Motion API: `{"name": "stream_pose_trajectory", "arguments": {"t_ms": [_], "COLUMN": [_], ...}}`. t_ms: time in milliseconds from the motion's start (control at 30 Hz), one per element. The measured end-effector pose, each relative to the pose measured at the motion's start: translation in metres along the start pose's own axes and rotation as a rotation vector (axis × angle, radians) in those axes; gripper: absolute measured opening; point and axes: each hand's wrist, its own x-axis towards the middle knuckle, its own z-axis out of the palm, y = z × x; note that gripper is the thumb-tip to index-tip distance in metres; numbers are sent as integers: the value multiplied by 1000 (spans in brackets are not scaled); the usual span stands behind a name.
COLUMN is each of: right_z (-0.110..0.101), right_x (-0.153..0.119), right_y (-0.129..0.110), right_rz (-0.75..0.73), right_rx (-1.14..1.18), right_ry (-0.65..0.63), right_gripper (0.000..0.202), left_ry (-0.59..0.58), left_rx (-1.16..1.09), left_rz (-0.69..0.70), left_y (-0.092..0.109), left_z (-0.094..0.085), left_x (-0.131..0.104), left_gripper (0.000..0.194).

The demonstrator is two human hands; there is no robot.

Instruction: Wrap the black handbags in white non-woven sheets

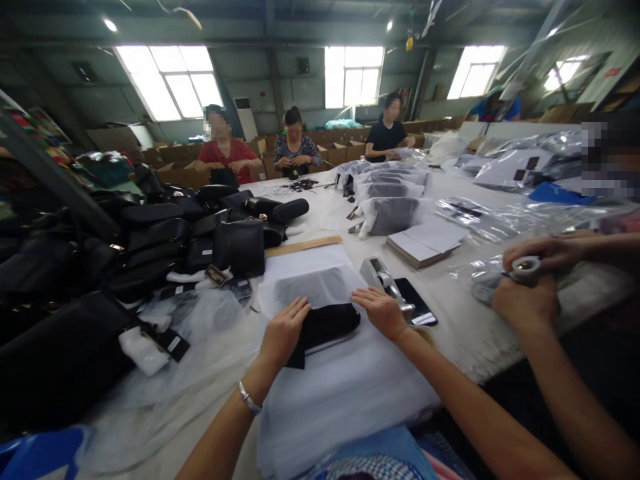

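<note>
A black handbag (327, 328) lies in front of me on a stack of white tissue paper (345, 380). One thin sheet of tissue paper (313, 285) is folded over its far side, and the dark shape shows through. My left hand (286, 327) rests with straight fingers on the near left edge of that sheet. At the sheet's right edge, my right hand (381, 312) touches the paper with its fingers stretched out. A black tag (296, 358) sticks out below the bag. Beside my right hand stand a tape dispenser (376, 273) and a dark phone (416, 301).
Black handbags (239, 248) pile up on the left. Tissue-wrapped bags (393, 215) stand in a row beyond, near a stack of white cards (426, 241). At right, a co-worker's hands (530, 293) hold a tape roll (526, 267) over clear plastic. Several people sit across the table.
</note>
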Motion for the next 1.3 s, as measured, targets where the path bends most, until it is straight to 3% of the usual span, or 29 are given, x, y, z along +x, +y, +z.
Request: {"name": "stream_pose_trajectory", "arguments": {"t_ms": [133,233,400,500,567,700,733,800,900,967,1067,1133,1300], "right_z": [-22,-28,-7,5,5,-4,-6,-10,-21,-33,-52,-61,-51], "right_x": [-8,-15,-11,4,15,26,24,13,-16,-38,-65,-76,-85], "right_y": [-42,-90,-149,-175,-197,-231,-232,-219,-174,-138,-99,-86,-78], "right_rz": [62,109,350,385,280,-206,-257,-205,-15,26,-3,-34,-78], "right_rx": [164,395,569,634,824,1346,1370,1263,897,643,380,315,327], "right_ry": [12,-87,-334,-410,-474,-809,-839,-719,-412,-331,-356,-407,-414], "right_gripper": [37,32,29,28,30,32,30,26,23,27,50,60,33], "left_ry": [-41,-164,-345,-380,-383,-373,-367,-352,-302,-263,-234,-231,-232], "left_rx": [-131,-206,-198,-189,-181,-171,-173,-181,-188,-189,-202,-214,-233], "left_rz": [-107,-144,-137,-110,-100,-94,-92,-85,-72,-70,-83,-98,-111], "left_y": [9,6,-14,-21,-22,-17,-15,-10,-2,2,5,6,6], "left_z": [-7,-23,-47,-50,-50,-49,-49,-45,-34,-24,-11,-7,-6], "left_x": [-3,2,19,23,23,21,20,16,5,-3,-12,-14,-14], "left_gripper": [39,39,42,41,42,42,43,46,60,70,78,80,78]}}
